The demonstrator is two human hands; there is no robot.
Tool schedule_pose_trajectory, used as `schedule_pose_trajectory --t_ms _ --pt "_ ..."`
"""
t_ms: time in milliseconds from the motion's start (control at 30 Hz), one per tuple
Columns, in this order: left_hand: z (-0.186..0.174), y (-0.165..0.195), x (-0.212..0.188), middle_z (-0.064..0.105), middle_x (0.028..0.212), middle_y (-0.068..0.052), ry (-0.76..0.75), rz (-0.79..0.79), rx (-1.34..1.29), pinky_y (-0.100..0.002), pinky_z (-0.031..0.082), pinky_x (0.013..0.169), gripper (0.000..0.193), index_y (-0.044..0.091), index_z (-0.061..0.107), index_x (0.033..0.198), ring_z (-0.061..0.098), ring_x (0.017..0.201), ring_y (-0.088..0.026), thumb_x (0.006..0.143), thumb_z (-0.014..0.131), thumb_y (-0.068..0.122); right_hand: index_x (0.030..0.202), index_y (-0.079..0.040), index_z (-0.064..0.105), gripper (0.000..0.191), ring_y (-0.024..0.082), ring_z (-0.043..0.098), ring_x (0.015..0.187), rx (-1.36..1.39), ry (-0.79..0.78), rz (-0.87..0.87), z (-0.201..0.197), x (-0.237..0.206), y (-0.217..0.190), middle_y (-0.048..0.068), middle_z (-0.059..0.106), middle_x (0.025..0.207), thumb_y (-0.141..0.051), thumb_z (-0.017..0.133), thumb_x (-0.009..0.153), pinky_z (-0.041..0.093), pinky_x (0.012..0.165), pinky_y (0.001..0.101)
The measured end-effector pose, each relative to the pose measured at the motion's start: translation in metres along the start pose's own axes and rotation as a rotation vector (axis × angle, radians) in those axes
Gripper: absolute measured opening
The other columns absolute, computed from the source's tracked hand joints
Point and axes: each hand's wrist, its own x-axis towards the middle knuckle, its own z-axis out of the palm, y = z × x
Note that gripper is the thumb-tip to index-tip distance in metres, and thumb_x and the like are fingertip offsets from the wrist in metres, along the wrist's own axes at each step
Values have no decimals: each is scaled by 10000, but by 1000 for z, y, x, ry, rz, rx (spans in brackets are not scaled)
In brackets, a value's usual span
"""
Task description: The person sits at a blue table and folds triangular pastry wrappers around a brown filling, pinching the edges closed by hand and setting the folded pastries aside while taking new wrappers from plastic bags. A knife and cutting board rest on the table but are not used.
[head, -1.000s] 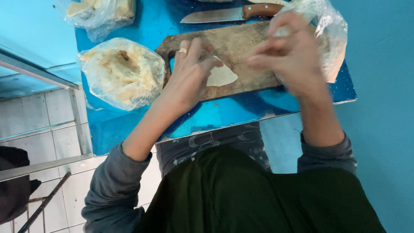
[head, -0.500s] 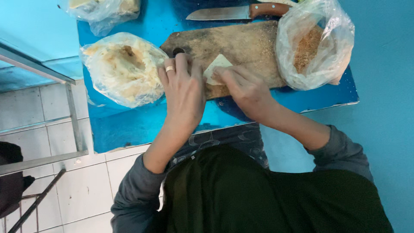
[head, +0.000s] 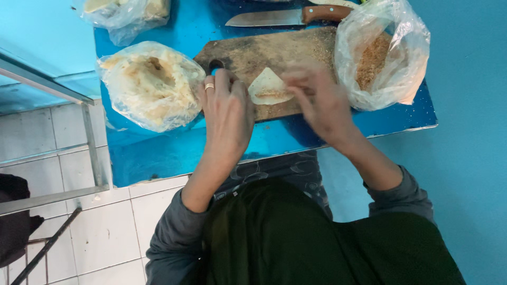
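Two hands rest on a worn wooden cutting board [head: 264, 58]; the left hand [head: 227, 113], ringed, lies flat with fingers loosely spread, gripping nothing; the right hand [head: 319, 100] is blurred, its grasp unclear; between their fingertips lies a folded dough piece [head: 268, 87]; beyond the right fingers a bag of crumbs [head: 385, 53]; farther, a knife [head: 288, 17].

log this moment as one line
left hand: flat on cutting board | right hand: at dough piece, blurred | crumb bag: right
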Motion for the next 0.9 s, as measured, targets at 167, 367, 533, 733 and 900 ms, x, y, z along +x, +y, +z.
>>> schedule_pose_trajectory --t_ms 167,367,533,733,900 --pt "-2 2 0 580 1018 -178 4 15 -99 -506 413 954 94 -18 640 920 557 994 -387 851 704 -11 1339 -71 494 307 206 784 1127 -114 155 81 -56 0 -11 88 769 1190 -21 716 1133 653 906 292" --pt "4 12 4 664 978 -203 -73 -90 -249 -511 480 786 113 -3 642 990 626 925 -438 900 703 27 1226 -37 577 392 309 718 976 -324 -107 -35 -41 1 -22 108 743 1047 -79 794 902 554 768 412" --pt "1 17 2 707 1042 -202 -49 -101 -397 -482 531 799 200 3 640 1181 685 985 -413 981 636 -9 1251 -82 597 383 310 699 976 -275 -45 -21 -23 2 -18 74 730 1005 -44 774 913 541 779 427" --pt "10 18 2 717 1011 -169 -18 -74 -404 -456 543 804 260 18 644 1196 702 964 -384 947 621 -52 1279 -96 586 387 256 714 917 -166 -54 75 -19 7 -19 47 719 944 -18 742 933 545 766 405" --pt "16 13 1 702 983 -172 19 -73 -432 -449 542 791 263 19 648 1167 696 937 -372 919 651 -67 1299 -77 557 421 223 721 873 -125 -79 102 -18 8 -20 62 708 957 -29 749 928 553 742 365"
